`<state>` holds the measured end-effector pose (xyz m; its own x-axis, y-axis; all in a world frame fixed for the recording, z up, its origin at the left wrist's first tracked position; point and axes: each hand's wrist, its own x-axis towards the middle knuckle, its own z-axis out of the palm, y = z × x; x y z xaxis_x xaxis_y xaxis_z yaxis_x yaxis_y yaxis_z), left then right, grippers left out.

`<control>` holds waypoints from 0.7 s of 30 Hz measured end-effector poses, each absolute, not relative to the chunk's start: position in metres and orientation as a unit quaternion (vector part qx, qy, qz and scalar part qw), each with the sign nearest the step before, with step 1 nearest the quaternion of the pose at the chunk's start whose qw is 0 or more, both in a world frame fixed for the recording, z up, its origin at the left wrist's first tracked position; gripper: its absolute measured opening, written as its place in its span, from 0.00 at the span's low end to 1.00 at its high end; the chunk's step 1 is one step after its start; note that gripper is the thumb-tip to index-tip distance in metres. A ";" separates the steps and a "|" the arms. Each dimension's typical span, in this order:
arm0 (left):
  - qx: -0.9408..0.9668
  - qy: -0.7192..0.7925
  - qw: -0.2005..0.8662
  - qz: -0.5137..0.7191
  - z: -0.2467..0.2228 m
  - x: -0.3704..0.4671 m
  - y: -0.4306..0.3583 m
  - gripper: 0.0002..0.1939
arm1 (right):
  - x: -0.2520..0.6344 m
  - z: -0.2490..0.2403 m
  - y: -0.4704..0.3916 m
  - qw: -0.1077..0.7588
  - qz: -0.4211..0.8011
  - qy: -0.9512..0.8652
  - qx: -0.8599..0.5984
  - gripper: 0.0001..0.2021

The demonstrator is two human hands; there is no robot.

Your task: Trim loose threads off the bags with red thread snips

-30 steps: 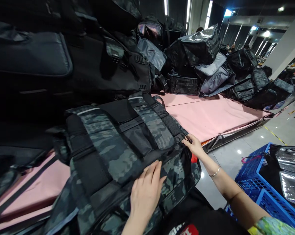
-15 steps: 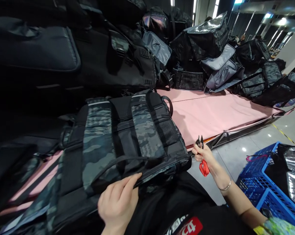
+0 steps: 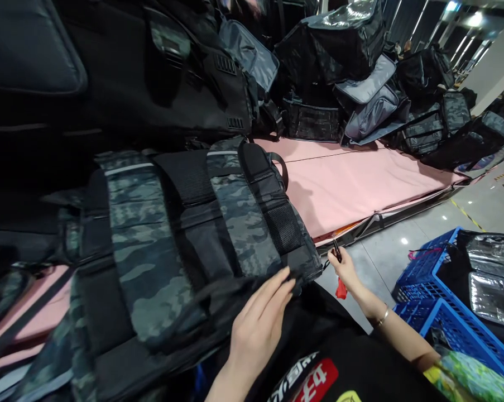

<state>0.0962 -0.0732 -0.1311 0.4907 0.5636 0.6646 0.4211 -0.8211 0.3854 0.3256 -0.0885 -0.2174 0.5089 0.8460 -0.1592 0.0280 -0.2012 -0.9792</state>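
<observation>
Your left hand (image 3: 258, 321) now sits farther right along the near edge of the backpack (image 3: 201, 234) on the pink surface (image 3: 348, 184), pinch unclear; your right hand (image 3: 345, 271), closed around scissors (image 3: 337, 252), is beside its near-right corner.

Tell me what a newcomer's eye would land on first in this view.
Probably the backpack with camouflage straps, lying large across the foreground with the left hand on its near edge. Next might come the pink cover spreading out beyond it, bright against the dark bags piled behind. The blue crates at lower right also stand out, as does the bit of red hanging below the right hand.
</observation>
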 end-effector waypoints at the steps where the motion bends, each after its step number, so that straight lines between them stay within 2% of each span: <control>1: 0.859 0.289 0.093 0.412 -0.131 0.103 -0.065 0.17 | 0.327 -0.213 -0.090 0.540 0.349 -0.334 -0.690 0.17; 5: 0.864 0.307 0.127 0.377 -0.135 0.117 -0.032 0.09 | 0.332 -0.194 -0.102 0.492 0.287 -0.409 -0.713 0.14; 8: 0.873 0.307 0.140 0.353 -0.139 0.118 -0.023 0.08 | 0.334 -0.182 -0.110 0.458 0.282 -0.484 -0.690 0.11; 15: 0.875 0.353 0.088 0.320 -0.141 0.127 -0.030 0.06 | 0.331 -0.161 -0.105 0.429 0.299 -0.601 -0.605 0.10; 18: 0.863 0.361 0.075 0.345 -0.143 0.130 -0.032 0.06 | 0.330 -0.155 -0.100 0.418 0.292 -0.617 -0.599 0.12; 21: 0.841 0.367 0.078 0.390 -0.146 0.131 -0.033 0.07 | 0.330 -0.147 -0.095 0.389 0.290 -0.646 -0.589 0.08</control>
